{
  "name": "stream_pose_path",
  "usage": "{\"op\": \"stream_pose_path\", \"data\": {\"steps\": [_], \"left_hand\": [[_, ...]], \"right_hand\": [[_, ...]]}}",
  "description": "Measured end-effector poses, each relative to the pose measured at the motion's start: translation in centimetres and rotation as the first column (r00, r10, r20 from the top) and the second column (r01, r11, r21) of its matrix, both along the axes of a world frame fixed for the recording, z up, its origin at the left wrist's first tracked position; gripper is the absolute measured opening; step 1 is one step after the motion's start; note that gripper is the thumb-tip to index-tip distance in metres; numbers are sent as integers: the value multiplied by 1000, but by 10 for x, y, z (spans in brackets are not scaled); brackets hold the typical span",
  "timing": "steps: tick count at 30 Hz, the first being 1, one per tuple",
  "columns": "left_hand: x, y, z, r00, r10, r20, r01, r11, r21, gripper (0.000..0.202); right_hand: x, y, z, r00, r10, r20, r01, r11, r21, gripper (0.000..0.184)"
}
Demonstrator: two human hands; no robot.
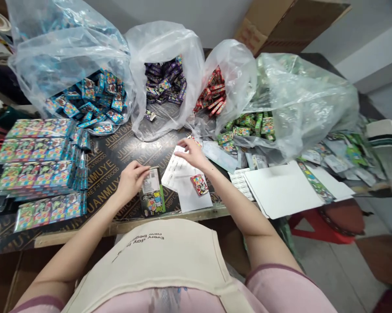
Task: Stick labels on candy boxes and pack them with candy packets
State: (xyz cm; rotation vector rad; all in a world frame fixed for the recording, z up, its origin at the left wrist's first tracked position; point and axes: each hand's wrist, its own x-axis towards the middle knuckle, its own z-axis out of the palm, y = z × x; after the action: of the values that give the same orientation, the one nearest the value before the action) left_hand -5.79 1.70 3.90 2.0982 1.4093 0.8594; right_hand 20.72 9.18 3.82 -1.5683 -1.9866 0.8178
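My left hand (132, 179) pinches the upper edge of a flat black-and-green printed box (153, 194), which lies near the table's front edge. My right hand (192, 153) hovers over white sheets, its thumb and fingers apart and nothing visible between them. Under it is a sheet with rows of small printed marks (174, 170). A small red packet (199, 184) rests on a plain white sheet (191, 202), just below my right wrist. Whether my right fingertips touch anything beneath them, I cannot tell.
Behind my hands stand clear bags of small packs: blue (109, 82), purple (165, 84), red (215, 93) and green (248, 124). Stacked multicoloured packs (41, 150) occupy the left side. White card sheets (280, 191) lie at right; a cardboard box (280, 26) stands behind.
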Motion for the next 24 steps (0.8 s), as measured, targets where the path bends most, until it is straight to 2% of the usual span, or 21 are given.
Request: {"op": "stream_pose_path", "data": {"steps": [2, 4, 5, 7, 9, 11, 13, 17, 19, 20, 22, 24], "left_hand": [[-17, 6, -6, 995, 33, -93, -35, 999, -22, 25], [-28, 12, -12, 968, 37, -248, -41, 999, -13, 24], [-30, 14, -14, 946, 6, -323, -9, 1000, -7, 24], [-26, 14, -17, 894, -160, -418, 155, 987, -46, 32], [-13, 11, -20, 806, -411, -426, 373, 911, -173, 48], [0, 6, -24, 697, -592, -404, 510, 806, -301, 56], [10, 2, -28, 628, -662, -408, 552, 749, -366, 56], [17, 3, -27, 575, -719, -392, 565, 694, -446, 49], [15, 9, -18, 599, -727, -336, 524, 673, -523, 42], [13, 12, -11, 646, -704, -295, 495, 681, -540, 39], [7, 19, 3, 793, -584, -173, 442, 747, -497, 38], [0, 24, 16, 918, -397, 19, 372, 841, -394, 42]], "right_hand": [[36, -4, -13, 983, -58, 172, 53, 998, 33, 11], [63, -14, -29, 958, -68, 277, 68, 998, 11, 3], [72, -21, -38, 953, -62, 297, 67, 998, -7, 2], [81, -35, -53, 953, -43, 300, 54, 998, -26, 3], [81, -46, -65, 954, -41, 297, 47, 999, -14, 6], [78, -55, -72, 955, -48, 294, 45, 999, 15, 11], [74, -61, -74, 955, -51, 292, 41, 998, 40, 16], [70, -69, -75, 957, -48, 286, 34, 998, 55, 20], [72, -71, -74, 961, -50, 274, 37, 998, 50, 18], [75, -70, -74, 963, -51, 264, 41, 998, 45, 17], [79, -69, -71, 970, -49, 239, 43, 999, 30, 15], [79, -66, -64, 977, -60, 204, 54, 998, 34, 14]]}}
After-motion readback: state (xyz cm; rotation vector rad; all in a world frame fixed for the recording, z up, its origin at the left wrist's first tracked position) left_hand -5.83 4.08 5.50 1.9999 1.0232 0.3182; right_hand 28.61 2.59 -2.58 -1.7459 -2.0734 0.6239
